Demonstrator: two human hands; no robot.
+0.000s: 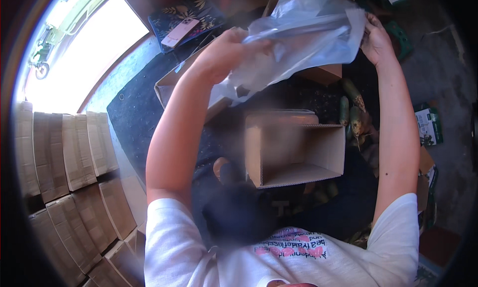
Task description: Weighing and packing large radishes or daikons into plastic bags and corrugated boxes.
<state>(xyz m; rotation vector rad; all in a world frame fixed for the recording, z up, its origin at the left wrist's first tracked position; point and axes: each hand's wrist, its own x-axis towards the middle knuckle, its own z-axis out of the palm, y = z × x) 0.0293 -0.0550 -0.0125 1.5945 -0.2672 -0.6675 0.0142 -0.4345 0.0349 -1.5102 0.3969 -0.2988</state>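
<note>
A clear plastic bag (pixel 308 38) is stretched between my raised hands at the far side. My left hand (pixel 224 54) is closed on its left part, with some fingers hidden behind the film. At the bag's right edge, my right hand (pixel 377 41) grips the plastic between thumb and fingers. Nearer to me stands an open cardboard box (pixel 253 150), its inside facing me. Another open carton (pixel 167 88) lies partly under my left forearm and the bag.
Long green vegetables (pixel 354 119) lie right of the box. A pink phone (pixel 180 32) rests on a dark patterned cloth (pixel 205 13) at the far left. Several cardboard boxes (pixel 79 150) are stacked at left. Green-and-white packages (pixel 428 125) sit on the right-hand floor.
</note>
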